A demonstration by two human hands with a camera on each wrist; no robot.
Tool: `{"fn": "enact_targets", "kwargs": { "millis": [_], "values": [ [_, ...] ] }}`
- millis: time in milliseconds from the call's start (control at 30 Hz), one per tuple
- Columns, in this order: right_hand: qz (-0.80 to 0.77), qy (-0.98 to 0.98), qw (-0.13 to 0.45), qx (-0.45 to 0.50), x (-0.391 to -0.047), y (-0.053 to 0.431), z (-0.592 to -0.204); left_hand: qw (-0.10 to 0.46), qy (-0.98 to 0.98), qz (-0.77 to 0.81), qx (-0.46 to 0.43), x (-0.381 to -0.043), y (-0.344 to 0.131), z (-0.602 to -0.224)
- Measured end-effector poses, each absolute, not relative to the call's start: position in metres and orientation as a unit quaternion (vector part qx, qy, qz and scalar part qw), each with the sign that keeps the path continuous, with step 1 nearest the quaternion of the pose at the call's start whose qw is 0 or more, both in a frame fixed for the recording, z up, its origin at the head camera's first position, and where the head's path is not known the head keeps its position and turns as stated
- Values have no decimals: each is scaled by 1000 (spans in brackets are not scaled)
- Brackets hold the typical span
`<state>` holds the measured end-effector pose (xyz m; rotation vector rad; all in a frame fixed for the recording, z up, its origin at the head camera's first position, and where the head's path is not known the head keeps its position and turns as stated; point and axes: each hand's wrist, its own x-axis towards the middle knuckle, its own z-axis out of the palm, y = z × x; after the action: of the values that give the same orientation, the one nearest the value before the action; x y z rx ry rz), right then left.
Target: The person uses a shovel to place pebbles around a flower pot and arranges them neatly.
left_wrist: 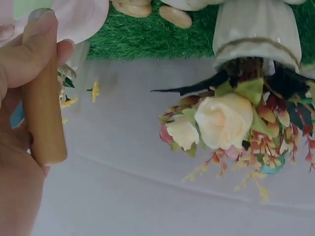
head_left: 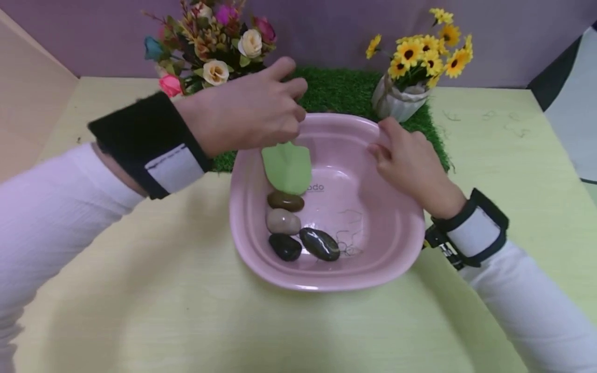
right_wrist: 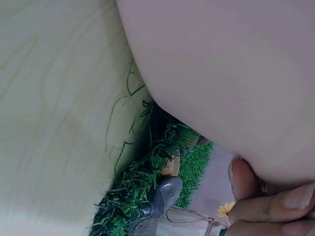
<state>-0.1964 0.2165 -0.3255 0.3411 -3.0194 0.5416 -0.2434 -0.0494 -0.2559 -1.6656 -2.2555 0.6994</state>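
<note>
A pink plastic basin (head_left: 392, 228) stands on the table with several smooth stones along its left inner side. My left hand (head_left: 247, 111) grips the wooden handle (left_wrist: 45, 98) of a spatula over the basin's back left rim. The spatula's green head (head_left: 288, 168) reaches down into the basin, just behind a brown stone (head_left: 285, 201). Nearer the front lie a pale stone (head_left: 282, 221), a black stone (head_left: 284, 247) and a dark streaked stone (head_left: 320, 244). My right hand (head_left: 410, 163) pinches the basin's back right rim, its fingers (right_wrist: 268, 209) partly hidden in the right wrist view.
Behind the basin lies a green artificial grass mat (head_left: 338, 90). A white pot (head_left: 398, 101) of yellow flowers stands at the right, a mixed bouquet (head_left: 216, 49) at the left. Pebbles (left_wrist: 175, 17) rest on the mat. Thin dark strands (head_left: 350, 243) lie on the basin's floor.
</note>
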Motion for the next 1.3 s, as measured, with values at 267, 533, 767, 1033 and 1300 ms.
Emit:
{"fn": "enact_targets", "kwargs": {
  "millis": [267, 533, 767, 1033, 1300],
  "values": [
    [178, -977, 28, 111, -196, 216, -326, 41, -785, 255, -563, -244, -44, -255],
    [174, -978, 28, 111, -196, 215, -326, -46, -813, 243, -527, -238, -44, -251],
    [171, -979, 26, 109, -197, 215, -326, -123, -828, 211, -504, -235, -41, -248],
    [169, -979, 26, 108, -197, 215, -326, -218, -862, 199, -412, -230, -39, -242],
    [171, -979, 26, 108, -197, 216, -326, -232, -858, 243, -387, -221, -35, -236]
  ]
}}
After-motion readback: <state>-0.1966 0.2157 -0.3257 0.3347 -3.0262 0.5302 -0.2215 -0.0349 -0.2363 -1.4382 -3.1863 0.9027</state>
